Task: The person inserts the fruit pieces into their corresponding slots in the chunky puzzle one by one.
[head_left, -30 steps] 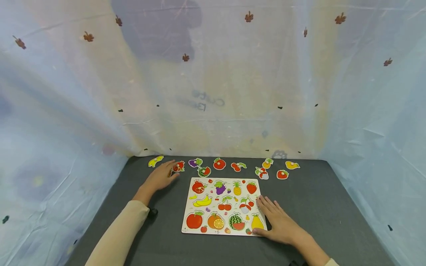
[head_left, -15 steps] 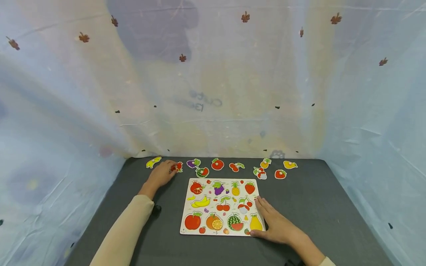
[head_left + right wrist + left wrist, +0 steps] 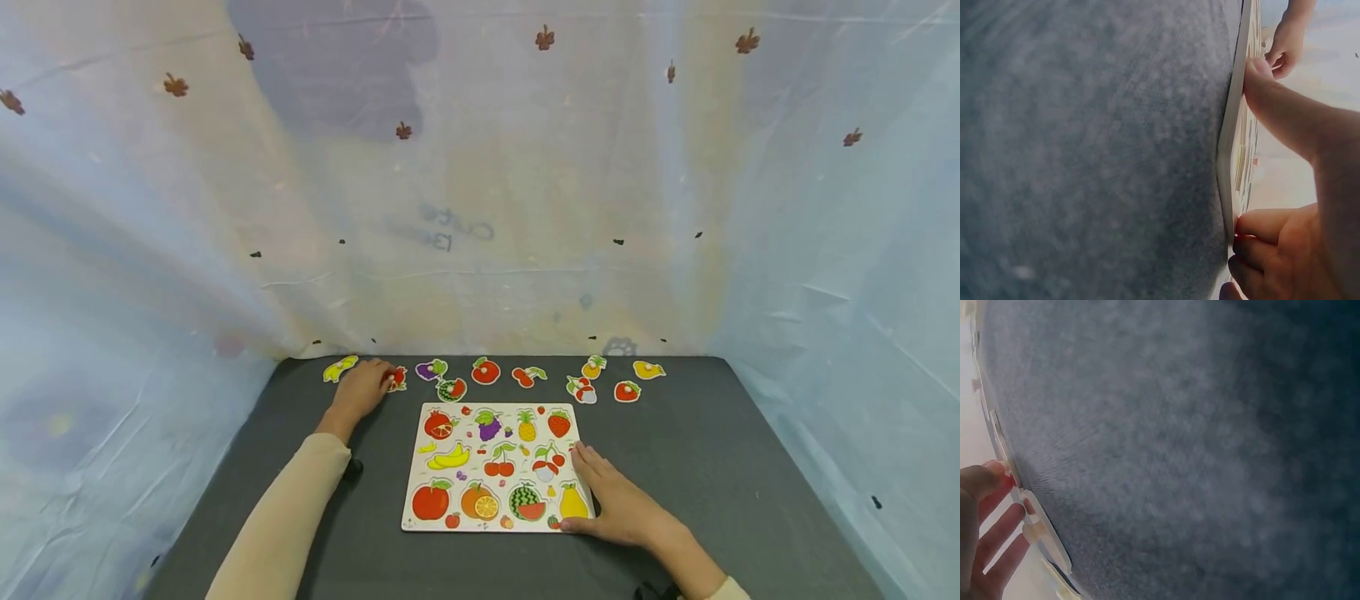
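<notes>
At the back left of the dark table, my left hand [image 3: 362, 390] pinches the small knob of a pomegranate puzzle piece [image 3: 398, 380] between thumb and index finger. The left wrist view shows this piece [image 3: 1005, 447] edge-on beside the fingertips, other pieces close by. A white fruit puzzle board [image 3: 419, 458] lies flat in front, printed with fruit pictures. My right hand [image 3: 626, 504] rests along the board's right side, fingers extended on its edge and thumb at the near right corner. In the right wrist view the thumb presses the board's edge [image 3: 1227, 137].
Along the back edge lie loose pieces: bananas [image 3: 341, 368], grapes [image 3: 431, 370], watermelon [image 3: 452, 390], apple [image 3: 486, 371], cherries [image 3: 528, 377], pineapple [image 3: 593, 367], strawberry [image 3: 627, 392] and a yellow pear-like one [image 3: 648, 369]. A pale curtain [image 3: 480, 208] hangs behind the table.
My left hand has closed its thumb and index finger onto the pomegranate piece's knob, after hovering with fingers spread beside it. The right hand keeps its place on the board; the view has shifted slightly.
</notes>
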### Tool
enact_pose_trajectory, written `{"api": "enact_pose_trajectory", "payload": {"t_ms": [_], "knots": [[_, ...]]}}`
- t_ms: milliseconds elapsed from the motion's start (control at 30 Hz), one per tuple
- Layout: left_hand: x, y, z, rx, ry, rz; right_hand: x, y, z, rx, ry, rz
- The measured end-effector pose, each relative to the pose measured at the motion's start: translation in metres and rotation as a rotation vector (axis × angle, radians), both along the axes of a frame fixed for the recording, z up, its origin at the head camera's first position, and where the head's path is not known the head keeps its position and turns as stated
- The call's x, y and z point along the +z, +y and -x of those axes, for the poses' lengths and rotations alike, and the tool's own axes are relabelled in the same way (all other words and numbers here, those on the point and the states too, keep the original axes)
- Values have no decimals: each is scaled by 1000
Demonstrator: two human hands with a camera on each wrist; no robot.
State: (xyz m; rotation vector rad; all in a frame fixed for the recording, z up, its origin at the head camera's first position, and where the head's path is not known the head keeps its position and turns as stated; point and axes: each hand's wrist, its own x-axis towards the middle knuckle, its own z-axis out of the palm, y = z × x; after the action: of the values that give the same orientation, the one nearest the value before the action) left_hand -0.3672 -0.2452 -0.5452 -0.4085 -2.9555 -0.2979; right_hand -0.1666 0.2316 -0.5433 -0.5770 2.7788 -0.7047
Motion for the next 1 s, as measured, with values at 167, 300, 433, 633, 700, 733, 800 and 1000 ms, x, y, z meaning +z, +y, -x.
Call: {"api": "enact_pose_trajectory", "payload": {"t_ms": [167, 300, 433, 633, 700, 733, 800, 1000], "knots": [[-1, -2, -1, -5, 39, -10, 0, 0, 0, 19, 11, 0], [2, -1, -2, 5, 43, -11, 0, -1, -1, 17, 13, -2], [1, -1, -1, 26, 28, -11, 0, -1, 0, 16, 17, -1], [2, -1, 1, 26, 44, 5, 1, -1, -1, 8, 6, 10], [4, 0, 0, 29, 47, -1, 2, -1, -1, 6, 4, 11], [5, 0, 0, 27, 50, -7, 3, -1, -1, 4, 1, 13], [7, 1, -2, 24, 56, -26, 3, -1, -1, -2, -3, 13], [10, 5, -10, 9, 85, -63, 1, 0, -1, -10, -14, 18]]}}
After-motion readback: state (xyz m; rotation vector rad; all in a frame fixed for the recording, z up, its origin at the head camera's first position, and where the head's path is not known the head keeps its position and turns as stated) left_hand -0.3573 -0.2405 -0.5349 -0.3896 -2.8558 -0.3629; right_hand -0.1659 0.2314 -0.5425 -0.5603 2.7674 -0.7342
